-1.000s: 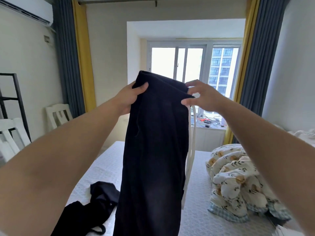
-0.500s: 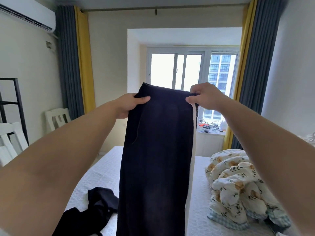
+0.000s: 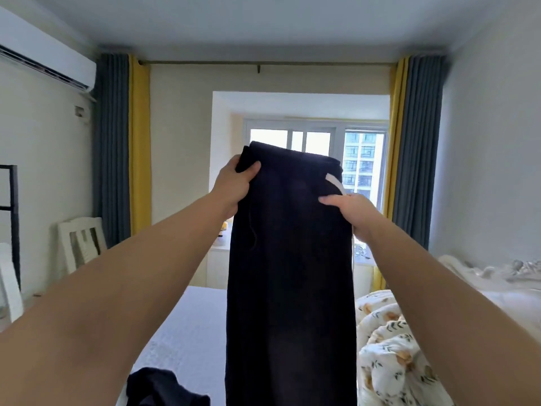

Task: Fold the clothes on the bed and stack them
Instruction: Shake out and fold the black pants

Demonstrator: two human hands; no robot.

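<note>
Both hands hold a pair of dark trousers (image 3: 289,259) up in the air over the bed (image 3: 187,326), so the legs hang straight and fall into line before folding. The left hand (image 3: 234,186) grips the waistband corner at about ten o'clock of the garment, thumb in front. The right hand (image 3: 351,208) pinches the opposite side edge at two o'clock, just under a white stripe. Another dark garment (image 3: 164,388) lies crumpled on the bed at seven o'clock; a flowered quilt (image 3: 395,356) is bunched at four o'clock.
</note>
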